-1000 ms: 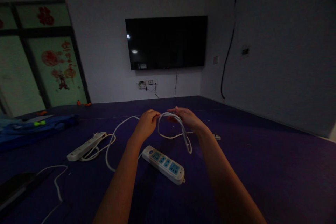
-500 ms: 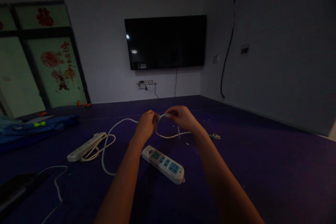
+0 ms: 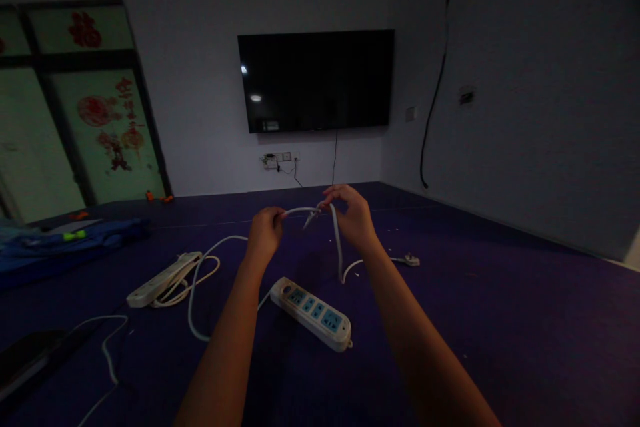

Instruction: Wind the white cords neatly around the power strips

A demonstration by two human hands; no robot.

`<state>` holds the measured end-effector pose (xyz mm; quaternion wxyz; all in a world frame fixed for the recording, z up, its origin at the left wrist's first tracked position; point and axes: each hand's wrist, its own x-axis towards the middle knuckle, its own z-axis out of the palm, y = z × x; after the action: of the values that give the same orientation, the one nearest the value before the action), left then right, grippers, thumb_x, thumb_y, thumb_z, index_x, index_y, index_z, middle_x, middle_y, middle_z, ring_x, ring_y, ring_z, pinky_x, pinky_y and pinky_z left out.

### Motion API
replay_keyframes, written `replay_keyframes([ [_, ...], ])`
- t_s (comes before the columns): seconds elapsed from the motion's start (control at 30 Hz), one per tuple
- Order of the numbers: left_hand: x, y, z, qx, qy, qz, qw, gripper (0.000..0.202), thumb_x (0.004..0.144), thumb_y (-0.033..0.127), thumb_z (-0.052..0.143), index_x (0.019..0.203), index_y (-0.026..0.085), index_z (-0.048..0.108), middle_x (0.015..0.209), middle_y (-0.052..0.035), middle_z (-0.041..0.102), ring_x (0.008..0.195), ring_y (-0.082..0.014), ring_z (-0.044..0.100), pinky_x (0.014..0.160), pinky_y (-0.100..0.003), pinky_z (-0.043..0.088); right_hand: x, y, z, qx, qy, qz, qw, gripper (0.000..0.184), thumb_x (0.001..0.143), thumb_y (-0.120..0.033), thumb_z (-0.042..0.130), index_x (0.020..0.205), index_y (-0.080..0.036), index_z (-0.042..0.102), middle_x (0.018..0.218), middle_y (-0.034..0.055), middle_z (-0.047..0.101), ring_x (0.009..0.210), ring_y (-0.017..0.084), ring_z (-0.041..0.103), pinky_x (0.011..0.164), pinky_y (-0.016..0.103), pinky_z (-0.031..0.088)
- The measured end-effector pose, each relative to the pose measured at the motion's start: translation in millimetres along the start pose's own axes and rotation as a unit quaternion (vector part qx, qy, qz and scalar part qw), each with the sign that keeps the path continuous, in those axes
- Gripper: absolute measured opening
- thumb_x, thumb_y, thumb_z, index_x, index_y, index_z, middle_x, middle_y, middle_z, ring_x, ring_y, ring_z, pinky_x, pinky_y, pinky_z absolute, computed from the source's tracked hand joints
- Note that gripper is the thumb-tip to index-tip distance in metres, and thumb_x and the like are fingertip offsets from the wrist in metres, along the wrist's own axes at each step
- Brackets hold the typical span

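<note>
Between my two raised hands runs a white power cord (image 3: pixel 299 209). My left hand (image 3: pixel 265 230) pinches it on the left, and my right hand (image 3: pixel 351 215) pinches it on the right. A thin pale piece, perhaps a cable tie or a cord end, hangs by my right fingertips; I cannot tell which. From my right hand the cord drops to the purple surface and leads to a plug (image 3: pixel 412 259). On the left it loops down behind my left forearm, toward a white power strip (image 3: pixel 311 313) with blue sockets lying below my hands.
A second white power strip (image 3: pixel 165 279) with a coiled cord lies to the left. Farther left are a dark flat object (image 3: pixel 25 360) with a thin white cable and blue cloth (image 3: pixel 100 240). A television (image 3: pixel 316 80) hangs on the far wall.
My hands have moved apart, the left one leftward and the right one slightly up. The loop between them has opened into a longer, straighter stretch of cord.
</note>
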<state>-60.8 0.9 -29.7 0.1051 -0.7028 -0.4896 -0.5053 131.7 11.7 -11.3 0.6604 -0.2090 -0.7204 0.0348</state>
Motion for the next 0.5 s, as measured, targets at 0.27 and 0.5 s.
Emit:
replay_keyframes([
  [0.27, -3, -42, -27.0, 0.047, 0.063, -0.123, 0.989, 0.013, 0.073, 0.016, 0.053, 0.068, 0.018, 0.065, 0.07, -0.0091, 0.067, 0.072, -0.0233, 0.063, 0.073, -0.035, 0.046, 2, 35, -42, 0.112, 0.264, 0.147, 0.947, 0.018, 0.066, -0.028, 0.068, 0.071, -0.018, 0.054, 0.063, -0.0029, 0.056, 0.057, 0.01, 0.056, 0.056, 0.024, 0.048],
  [0.5, -10, -63, -47.1, 0.088, 0.106, -0.172, 0.975, 0.013, 0.073, 0.021, 0.051, 0.072, 0.016, 0.064, 0.079, -0.0136, 0.068, 0.081, -0.0277, 0.062, 0.077, -0.039, 0.045, -11, 67, -92, 0.197, 0.405, 0.264, 0.853, 0.022, 0.056, -0.01, 0.072, 0.066, -0.015, 0.053, 0.054, -0.006, 0.054, 0.046, 0.006, 0.053, 0.047, 0.018, 0.049],
])
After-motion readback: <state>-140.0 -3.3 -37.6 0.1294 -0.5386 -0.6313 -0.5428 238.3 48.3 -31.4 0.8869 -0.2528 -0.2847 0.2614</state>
